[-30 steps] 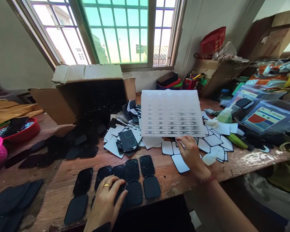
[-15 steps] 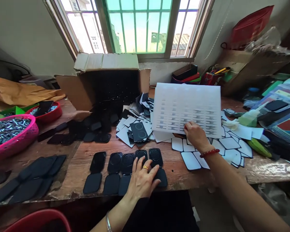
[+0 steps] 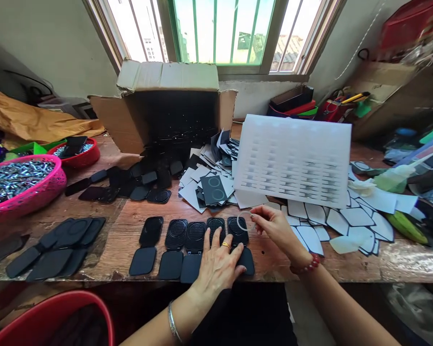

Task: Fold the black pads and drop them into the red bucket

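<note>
Between the thumb and fingertips of my right hand [image 3: 272, 228] is a thin, pale translucent ring [image 3: 238, 222]. It is over the round recess of the rightmost black hinged case [image 3: 238, 237]; whether it touches cannot be made out. My left hand [image 3: 218, 264] lies with fingers spread across the cases beside it, covering parts of them. Several such cases stand open in a row, with a ridged round recess on the far half and a flat near lid [image 3: 143, 261]. A white sheet [image 3: 292, 144] with rows of slit-like marks leans behind my right hand.
Loose white and black cards [image 3: 215, 190] are heaped by an open cardboard box [image 3: 119, 125]. White dark-edged pieces [image 3: 310, 239] lie at right. A pink basket of screws [image 3: 59, 185], flat black pieces [image 3: 52, 264] and a red tub [image 3: 108, 317] are at left.
My right hand has come away from the white sheet, moving left and nearer with the ring in its fingers. My left hand stays on the cases. The view has shifted slightly.
</note>
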